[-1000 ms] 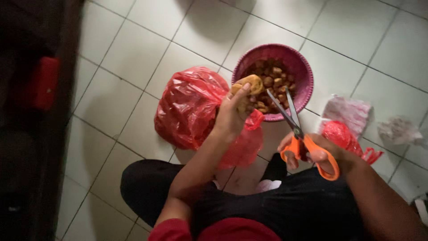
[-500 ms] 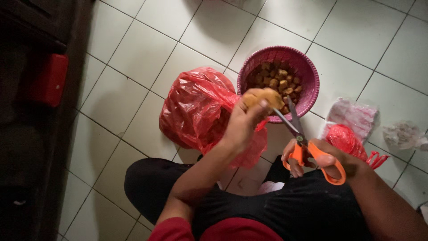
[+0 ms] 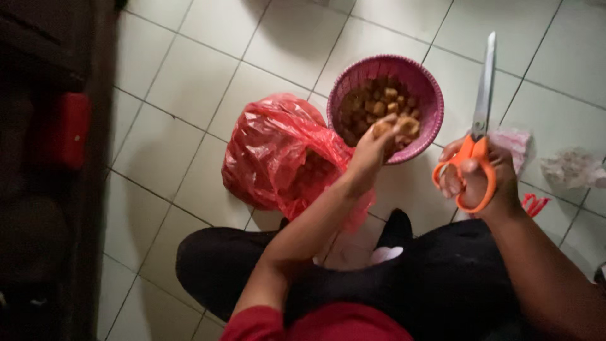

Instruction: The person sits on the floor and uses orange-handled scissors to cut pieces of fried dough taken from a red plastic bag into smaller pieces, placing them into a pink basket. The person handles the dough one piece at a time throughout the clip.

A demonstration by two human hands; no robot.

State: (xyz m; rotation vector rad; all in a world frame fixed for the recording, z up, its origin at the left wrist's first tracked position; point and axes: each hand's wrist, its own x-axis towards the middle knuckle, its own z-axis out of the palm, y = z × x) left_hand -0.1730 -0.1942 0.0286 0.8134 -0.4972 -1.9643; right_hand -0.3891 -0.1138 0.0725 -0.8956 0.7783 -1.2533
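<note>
My left hand (image 3: 369, 158) reaches over the near rim of a purple basket (image 3: 424, 88), with small brown food pieces (image 3: 382, 128) pinched at its fingertips. Many cut brown pieces fill the basket. My right hand (image 3: 480, 183) grips orange-handled scissors (image 3: 478, 113), whose closed blades point up and away, off to the right of the basket. A red plastic bag (image 3: 278, 155) lies crumpled left of the basket, under my left forearm.
I sit on a white tiled floor (image 3: 189, 88) with legs in dark clothing (image 3: 391, 278). Crumpled pale plastic (image 3: 571, 167) lies at the right. Dark furniture with a red object (image 3: 69, 129) runs along the left edge.
The scissors have come away from the food and swung to the right, blades closed and pointing up. My left hand has moved over the basket with the brown pieces.
</note>
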